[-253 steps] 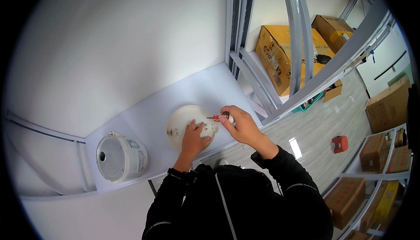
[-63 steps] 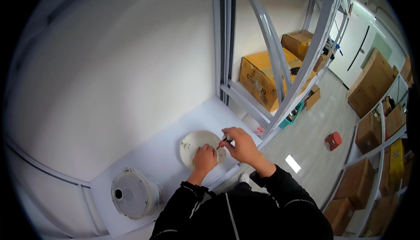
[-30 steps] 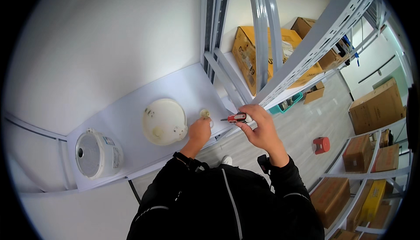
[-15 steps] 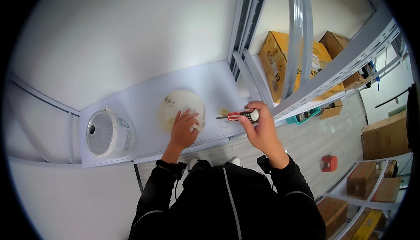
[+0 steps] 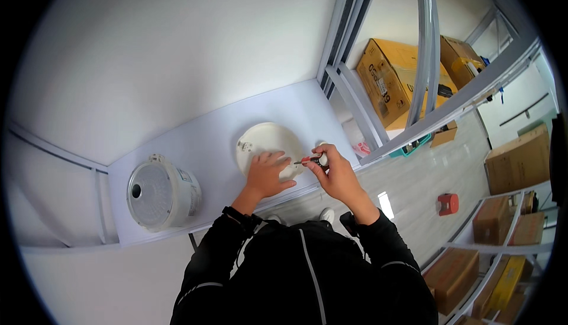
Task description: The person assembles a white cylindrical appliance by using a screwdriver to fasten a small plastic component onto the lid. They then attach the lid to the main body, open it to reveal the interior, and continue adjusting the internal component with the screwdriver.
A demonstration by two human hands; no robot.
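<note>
My left hand [image 5: 266, 175] lies over the near part of a round cream-white plastic cover [image 5: 269, 137], its fingers spread. The cover rests on a white shelf, with a small dark-marked fitting at its far left rim. In my right hand [image 5: 341, 178] is a screwdriver [image 5: 315, 160] with a red and black handle, gripped by the fingers and thumb. Its shaft points left, and its tip is over the cover's right edge, close to my left fingertips. Whether the tip touches a screw is too small to tell.
A white pot-shaped appliance [image 5: 163, 192] with a dark round hole in its top stands on the left of the shelf [image 5: 219, 118]. To the right are grey metal uprights [image 5: 423, 47], a yellow carton [image 5: 393, 82], a teal basket [image 5: 414, 146] and a red stool [image 5: 448, 204].
The screwdriver in my right hand has moved left, bringing its tip to the cover's edge. My left hand stays on the cover. The whole view has shifted a little.
</note>
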